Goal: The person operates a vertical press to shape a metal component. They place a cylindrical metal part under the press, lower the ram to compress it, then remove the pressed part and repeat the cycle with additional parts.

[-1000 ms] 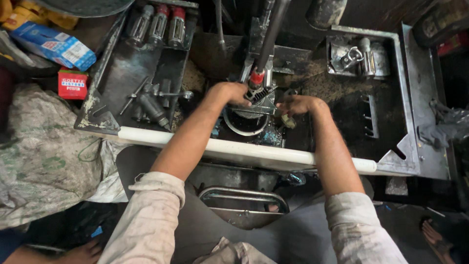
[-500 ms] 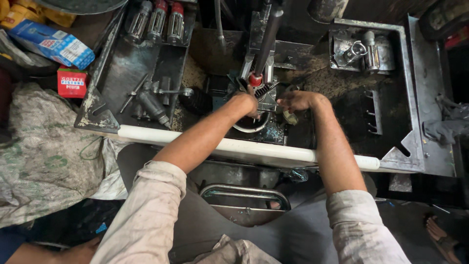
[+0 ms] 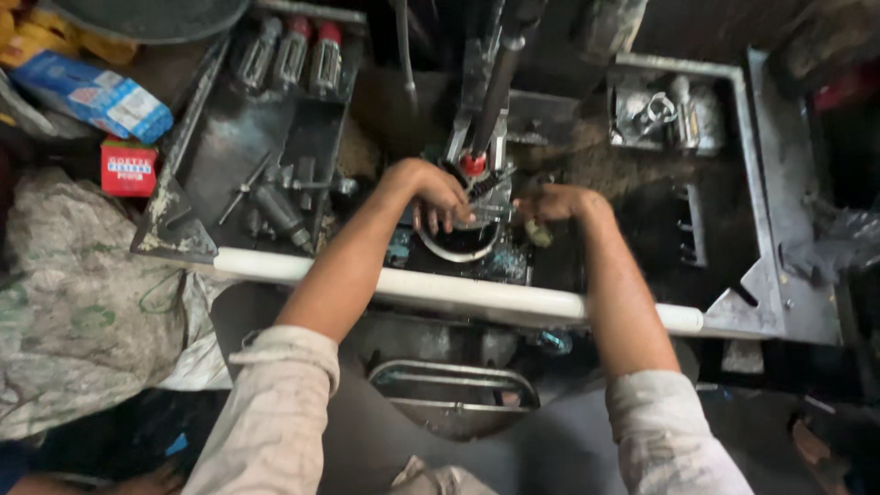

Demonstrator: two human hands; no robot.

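Both hands work at the middle of a grimy metal bench. Left hand (image 3: 438, 194) lies palm down with fingers curled over the 12 o'clock rim of a dark metal ring (image 3: 456, 247), touching it. Right hand (image 3: 550, 203) sits at the ring's 3 o'clock, fingers drawn together around a small pale piece (image 3: 539, 236); how tightly it grips I cannot tell. At 12 o'clock from the ring stands a press column with a red collar (image 3: 473, 163).

Compared with half a second ago, the left hand has slid down off the red collar onto the ring, and the right hand has drawn slightly away from the ring. A white pipe (image 3: 440, 289) crosses at 6 o'clock under both forearms.
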